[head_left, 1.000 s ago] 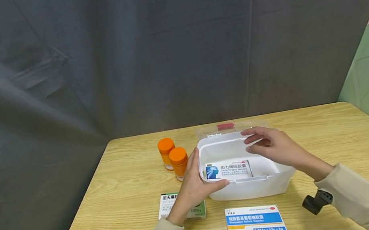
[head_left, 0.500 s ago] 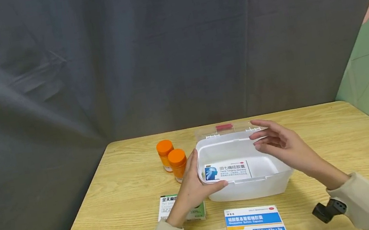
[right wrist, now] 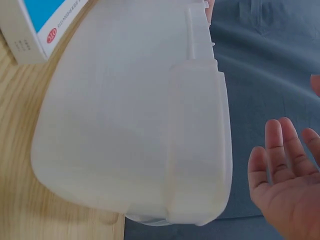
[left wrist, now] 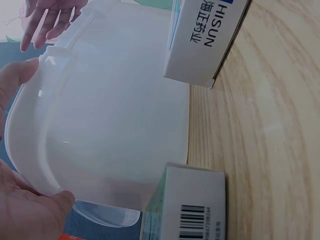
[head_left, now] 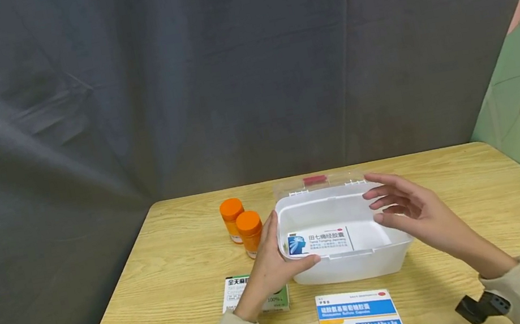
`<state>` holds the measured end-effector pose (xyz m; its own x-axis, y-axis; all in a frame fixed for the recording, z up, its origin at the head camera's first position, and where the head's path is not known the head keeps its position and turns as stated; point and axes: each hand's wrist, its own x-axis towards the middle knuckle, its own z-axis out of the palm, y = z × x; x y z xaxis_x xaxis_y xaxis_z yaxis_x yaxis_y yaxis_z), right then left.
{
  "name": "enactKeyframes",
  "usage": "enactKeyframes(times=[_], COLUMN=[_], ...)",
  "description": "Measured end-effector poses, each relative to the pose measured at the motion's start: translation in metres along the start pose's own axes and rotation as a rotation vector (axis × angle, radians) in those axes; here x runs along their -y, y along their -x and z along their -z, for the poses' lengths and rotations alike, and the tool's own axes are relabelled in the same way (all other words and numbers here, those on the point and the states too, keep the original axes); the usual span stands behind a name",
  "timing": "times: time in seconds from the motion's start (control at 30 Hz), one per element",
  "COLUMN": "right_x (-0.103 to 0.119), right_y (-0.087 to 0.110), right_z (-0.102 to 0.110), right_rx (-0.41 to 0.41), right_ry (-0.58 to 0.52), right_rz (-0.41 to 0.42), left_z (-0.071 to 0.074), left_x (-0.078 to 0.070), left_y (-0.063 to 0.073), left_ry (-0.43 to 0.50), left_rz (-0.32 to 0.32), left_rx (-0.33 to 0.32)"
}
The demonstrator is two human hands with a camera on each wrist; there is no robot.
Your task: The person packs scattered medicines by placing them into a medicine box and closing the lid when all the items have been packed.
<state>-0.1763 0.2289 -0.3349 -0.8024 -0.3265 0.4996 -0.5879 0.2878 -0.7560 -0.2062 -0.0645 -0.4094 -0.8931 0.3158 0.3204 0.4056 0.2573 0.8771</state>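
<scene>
A white translucent plastic box [head_left: 352, 267] stands on the table with its clear lid [head_left: 290, 186] folded open behind it. Flat on its floor, at the left end, lies a white medicine carton [head_left: 327, 240] with a blue head printed on it. My left hand [head_left: 268, 264] grips the box's front left corner, thumb along the front rim and fingers against the left side. Over the right end hovers my right hand [head_left: 420, 210], apart from the box and holding nothing. Its fingers are spread and loosely bent, which the right wrist view of the hand [right wrist: 295, 195] also shows.
In front of the box lies a blue, white and orange medicine carton [head_left: 359, 320]. A green and white carton [head_left: 234, 293] is partly hidden beneath my left forearm. Two orange-capped bottles, one nearer [head_left: 250, 232] and one farther [head_left: 231, 215], stand left of the box. A dark curtain [head_left: 245, 73] hangs behind.
My right hand has drawn back to the right from over the box's middle, and its fingers have spread a little. The left hand stays on the corner; the box and cartons have not moved.
</scene>
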Motion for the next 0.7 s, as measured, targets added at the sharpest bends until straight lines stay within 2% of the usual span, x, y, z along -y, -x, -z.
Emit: enactKeyframes(times=[0.3, 0.7], right_x=[0.001, 0.003], right_y=[0.012, 0.027], right_z=[0.005, 0.014], right_rx=[-0.013, -0.042], right_ry=[0.040, -0.032], right_rz=[-0.022, -0.022], left_z=[0.000, 0.000], left_x=[0.000, -0.002], left_y=[0.000, 0.000], left_ry=[0.012, -0.014], left_rz=[-0.004, 0.010], left_rx=[0.004, -0.002])
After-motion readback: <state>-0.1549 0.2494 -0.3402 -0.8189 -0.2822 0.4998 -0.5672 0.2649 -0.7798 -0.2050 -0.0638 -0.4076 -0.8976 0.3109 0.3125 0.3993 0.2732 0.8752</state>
